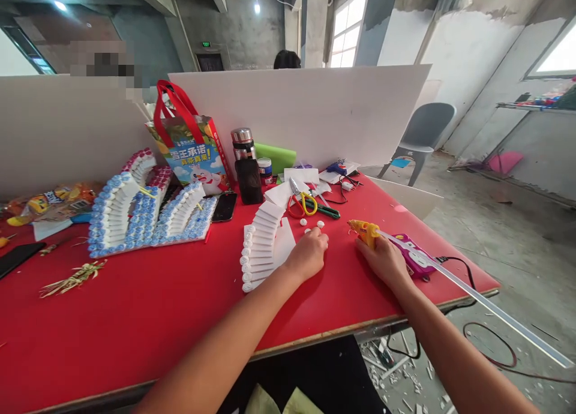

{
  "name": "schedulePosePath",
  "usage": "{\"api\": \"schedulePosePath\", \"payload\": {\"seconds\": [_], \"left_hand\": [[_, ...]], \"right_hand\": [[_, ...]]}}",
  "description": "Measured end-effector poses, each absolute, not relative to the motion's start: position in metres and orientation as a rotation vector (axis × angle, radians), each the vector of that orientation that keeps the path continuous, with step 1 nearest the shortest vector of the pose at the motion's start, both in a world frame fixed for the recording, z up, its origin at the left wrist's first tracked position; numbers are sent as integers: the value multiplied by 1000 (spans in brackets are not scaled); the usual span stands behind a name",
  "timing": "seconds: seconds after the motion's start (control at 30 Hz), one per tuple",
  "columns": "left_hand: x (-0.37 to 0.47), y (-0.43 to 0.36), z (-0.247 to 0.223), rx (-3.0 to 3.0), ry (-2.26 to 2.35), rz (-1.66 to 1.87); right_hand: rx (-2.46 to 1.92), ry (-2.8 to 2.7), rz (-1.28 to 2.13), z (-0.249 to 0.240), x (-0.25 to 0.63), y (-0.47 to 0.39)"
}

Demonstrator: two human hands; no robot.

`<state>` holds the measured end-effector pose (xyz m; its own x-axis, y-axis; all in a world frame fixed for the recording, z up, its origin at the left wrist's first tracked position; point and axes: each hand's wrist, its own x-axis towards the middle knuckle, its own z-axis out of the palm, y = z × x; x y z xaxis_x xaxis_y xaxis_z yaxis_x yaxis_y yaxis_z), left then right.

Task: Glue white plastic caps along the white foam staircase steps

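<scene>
My right hand (384,259) is wrapped round the handle of a yellow hot glue gun (365,229), its nozzle pointing left. A long clear glue stick (486,302) runs out of the gun's back, past the table edge. My left hand (309,253) is closed near the table, its fingertips hidden. Just beyond it lie small white rounds (320,224). To its left is a fan-shaped white piece (263,240), made of folded strips with rolled white ends along one side. A purple box (416,259) sits beside my right hand.
Scissors (302,205) and a green cutter (327,210) lie behind my left hand. Blue-and-white fan pieces (148,213), a phone (224,207), a thermos (245,144) and a shopping bag (193,144) stand further left. A black cord (463,264) hangs off the red table's right edge.
</scene>
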<state>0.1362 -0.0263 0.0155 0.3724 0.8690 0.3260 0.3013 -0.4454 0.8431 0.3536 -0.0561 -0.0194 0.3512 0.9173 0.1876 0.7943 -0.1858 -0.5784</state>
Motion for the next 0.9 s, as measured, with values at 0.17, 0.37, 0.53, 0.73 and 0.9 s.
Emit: {"api": "schedulePosePath", "payload": {"seconds": [0.17, 0.37, 0.53, 0.73, 0.9], "left_hand": [[59, -33, 61, 1686, 871, 1079], [-31, -6, 79, 984, 707, 1244], [-39, 12, 53, 853, 630, 1307], [-43, 5, 39, 768, 593, 1320], [-42, 7, 36, 750, 641, 1328]], "right_hand": [[-1614, -1383, 546, -16, 347, -63], [-1234, -1365, 1113, 44, 280, -55], [-898, -1522, 1317, 68, 222, -27], [-721, -1428, 1395, 39, 193, -17], [-696, -1415, 1406, 29, 195, -22]]}}
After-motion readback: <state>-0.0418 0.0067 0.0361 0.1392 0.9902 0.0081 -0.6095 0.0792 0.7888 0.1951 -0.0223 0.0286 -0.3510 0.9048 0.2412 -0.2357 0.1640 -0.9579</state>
